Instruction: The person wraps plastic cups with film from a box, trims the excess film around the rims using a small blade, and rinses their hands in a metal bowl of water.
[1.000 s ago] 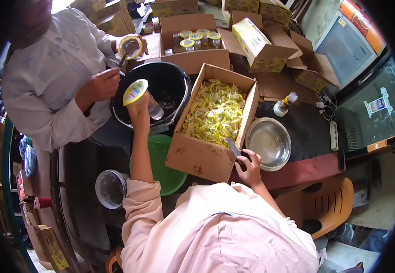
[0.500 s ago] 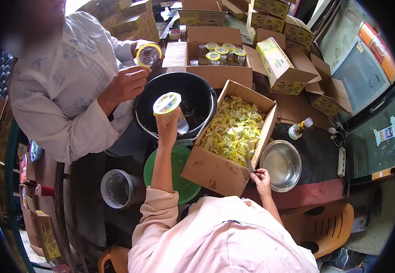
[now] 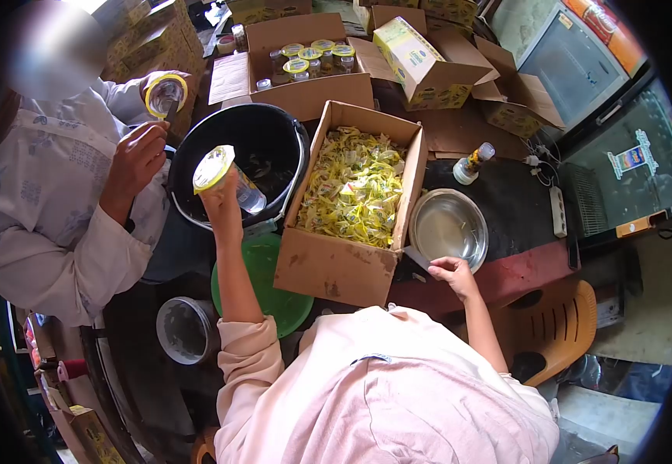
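A dark worktop (image 3: 521, 182) carries containers at close quarters as two people handle lidded cups. A co-worker (image 3: 49, 224) in a pale patterned top sits at the left, gripping a yellow-rimmed cup (image 3: 154, 100) in one hand and a dark blade (image 3: 172, 110) in the other. A black bucket (image 3: 235, 124) stands near the co-worker; just beside it, an open cardboard box (image 3: 336, 267) is heaped with crumpled yellow scraps (image 3: 351, 185). Behind them, an open carton (image 3: 328, 94) holds more clear cups (image 3: 295, 66) with yellow lids. A green basin (image 3: 282, 298) shows below the bucket, a metal bowl (image 3: 448, 220) sits to the right of the box, and a grey tub (image 3: 185, 329) stands at lower left. In the foreground, the wearer's left hand (image 3: 221, 203) is wrapped around a tilted clear cup (image 3: 213, 168) over the bucket's near side, its printed lid facing up. The right hand (image 3: 456, 274) pinches a thin blade (image 3: 415, 256) between thumb and fingers, between the box's near corner and the bowl.
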The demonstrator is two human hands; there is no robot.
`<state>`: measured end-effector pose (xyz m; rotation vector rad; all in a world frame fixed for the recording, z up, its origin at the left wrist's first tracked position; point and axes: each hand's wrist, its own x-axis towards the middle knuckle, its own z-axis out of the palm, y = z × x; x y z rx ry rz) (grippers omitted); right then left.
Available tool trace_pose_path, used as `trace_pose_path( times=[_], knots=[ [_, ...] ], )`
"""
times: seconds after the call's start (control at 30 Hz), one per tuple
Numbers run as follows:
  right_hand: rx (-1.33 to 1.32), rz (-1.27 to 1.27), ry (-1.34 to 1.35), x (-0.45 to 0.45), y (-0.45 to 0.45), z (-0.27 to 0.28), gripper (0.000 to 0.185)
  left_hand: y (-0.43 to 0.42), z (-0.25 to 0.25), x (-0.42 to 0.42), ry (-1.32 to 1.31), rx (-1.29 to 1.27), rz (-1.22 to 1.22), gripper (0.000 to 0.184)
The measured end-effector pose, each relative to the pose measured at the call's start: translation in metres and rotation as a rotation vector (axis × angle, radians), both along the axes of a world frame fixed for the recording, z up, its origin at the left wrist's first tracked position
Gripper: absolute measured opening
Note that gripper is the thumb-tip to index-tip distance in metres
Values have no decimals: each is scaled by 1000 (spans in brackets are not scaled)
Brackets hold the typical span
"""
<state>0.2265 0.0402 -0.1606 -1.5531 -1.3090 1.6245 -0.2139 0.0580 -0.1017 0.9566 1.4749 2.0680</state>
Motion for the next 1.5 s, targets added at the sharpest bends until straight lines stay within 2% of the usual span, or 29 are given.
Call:
trace_pose_path(
  times=[0.17,0.2,0.27,0.33,0.37,0.43,0.47,0.53,0.6,0.63,0.67,0.7,0.73,0.83,0.93,1.5],
  knots=[
    [-14,-111,174,-23,9,-1,14,-6,11,5,-34,-52,-111,38],
    [-16,-110,194,-30,16,-4,13,-1,4,2,11,-114,-21,43],
    [33,-61,220,-40,17,-12,12,-2,16,7,-22,-89,-55,48],
    [23,-123,335,-53,21,2,11,1,9,3,119,-98,-45,51],
    [93,-106,355,-64,28,11,10,2,5,2,193,-105,-31,53],
    [245,-80,403,-95,43,38,9,-1,10,8,171,-83,-40,58],
    [313,-42,372,-112,52,55,8,-1,16,11,187,-58,-41,60],
    [583,97,125,-148,67,89,10,-3,16,12,187,-45,-60,62],
    [866,222,42,-188,74,134,16,-6,15,12,102,30,-132,63],
    [899,252,-19,-204,75,156,23,-5,14,12,107,28,-123,63],
    [1075,349,27,-220,85,164,29,-4,12,10,110,29,-115,63],
    [1096,411,27,-235,90,173,28,-1,4,6,273,1,-43,64],
    [1114,474,23,-248,92,180,28,-2,11,9,245,-23,-30,65],
    [1223,620,-132,-278,93,187,26,-3,20,11,264,-83,40,70],
    [1306,748,-239,-293,91,185,25,-4,26,11,211,-63,-12,68],
    [1397,746,-237,-310,94,167,23,3,27,7,111,-46,-33,70]
  ],
)
